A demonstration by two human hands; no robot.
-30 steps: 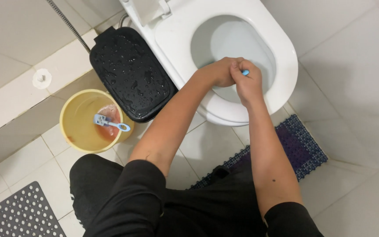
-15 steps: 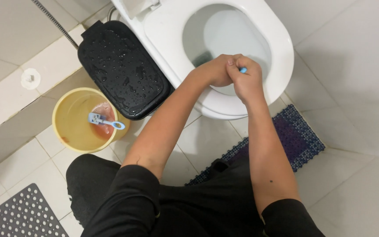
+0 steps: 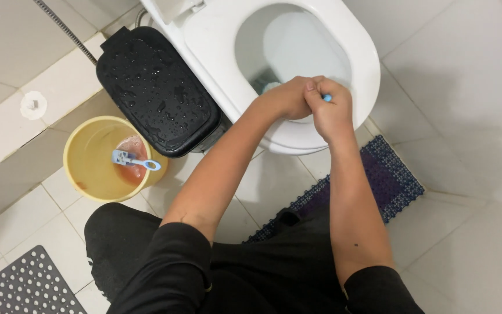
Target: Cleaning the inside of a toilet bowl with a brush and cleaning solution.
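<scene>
Over the front rim of the white toilet seat [image 3: 360, 87], both hands are clenched together on one light blue handle [image 3: 326, 97]: the left hand [image 3: 289, 97] wrapped just behind the right hand [image 3: 332, 113]. Compared with a second ago the grip is unchanged; the hands have stayed at the front edge, so the scrubbing looks ongoing. Left of the bowl stand a wet black bin [image 3: 158, 87] and a yellow bucket [image 3: 82, 157] holding a small brush [image 3: 135, 160]; a dark mat [image 3: 390, 180] lies on pale floor tiles [image 3: 472, 75].
</scene>
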